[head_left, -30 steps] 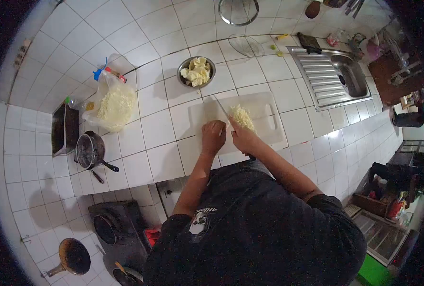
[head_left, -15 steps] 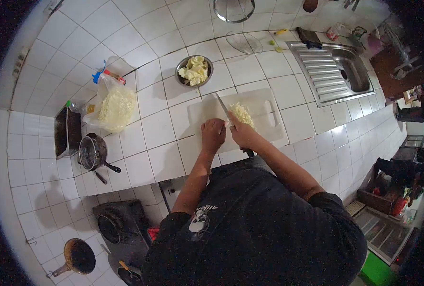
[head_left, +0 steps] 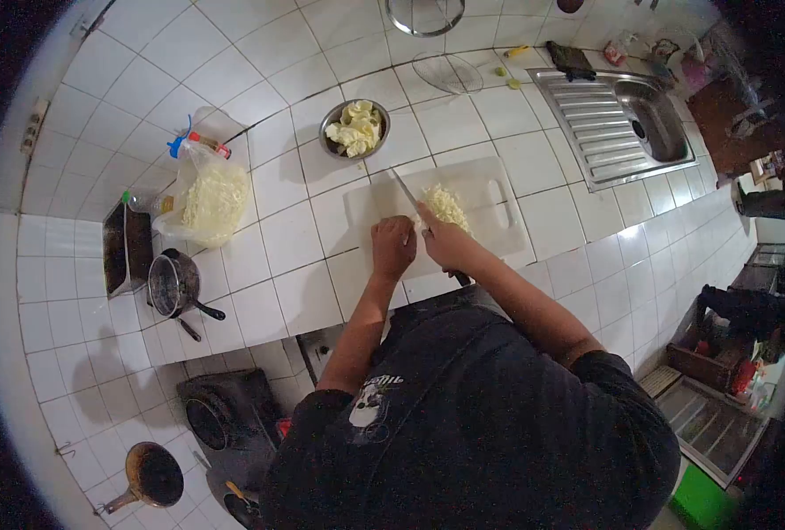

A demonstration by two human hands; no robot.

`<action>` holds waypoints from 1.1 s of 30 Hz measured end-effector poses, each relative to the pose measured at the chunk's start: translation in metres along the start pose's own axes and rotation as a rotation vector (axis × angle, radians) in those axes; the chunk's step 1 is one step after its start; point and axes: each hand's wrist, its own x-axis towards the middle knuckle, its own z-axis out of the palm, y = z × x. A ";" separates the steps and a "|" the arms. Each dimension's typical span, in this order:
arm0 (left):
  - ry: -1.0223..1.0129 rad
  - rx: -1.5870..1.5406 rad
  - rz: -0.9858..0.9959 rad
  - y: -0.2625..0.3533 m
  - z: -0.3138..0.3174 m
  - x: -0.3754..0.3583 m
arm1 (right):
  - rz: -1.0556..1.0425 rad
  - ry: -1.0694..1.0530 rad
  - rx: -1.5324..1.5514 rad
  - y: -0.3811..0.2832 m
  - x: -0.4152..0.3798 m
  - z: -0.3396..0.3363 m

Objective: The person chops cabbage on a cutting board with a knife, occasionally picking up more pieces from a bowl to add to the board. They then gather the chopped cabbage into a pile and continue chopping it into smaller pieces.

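Note:
My right hand (head_left: 452, 247) is closed round the dark handle of a long knife (head_left: 405, 187), its blade pointing up and left over the white cutting board (head_left: 491, 168). Finely cut pale cabbage (head_left: 446, 207) lies on the board to the right of the blade. My left hand (head_left: 393, 248) rests on the board just left of the knife, its fingers curled down over something pale that is mostly hidden. Beyond the board, a metal bowl (head_left: 324, 141) holds larger pale leaves (head_left: 357, 130).
A plastic bag of shredded cabbage (head_left: 214, 205) stands at the left, near a small pan (head_left: 172, 284) and a dark tray (head_left: 126, 247). The steel sink (head_left: 653, 126) is at the upper right. A stove (head_left: 226, 415) sits at the lower left.
The whole view has shifted slightly. The knife blade is tilted a little further left, and both hands remain in nearly the same place on the board.

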 end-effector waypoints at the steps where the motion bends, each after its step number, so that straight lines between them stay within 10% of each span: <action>1: -0.066 0.055 -0.029 -0.001 0.000 0.000 | -0.077 0.063 -0.053 0.011 0.007 0.009; 30: 0.081 0.088 0.026 -0.013 0.013 -0.009 | -0.114 0.169 -0.049 0.037 0.011 0.039; 33: 0.080 0.096 0.027 -0.016 0.013 -0.006 | -0.351 0.262 -0.049 0.064 0.032 0.043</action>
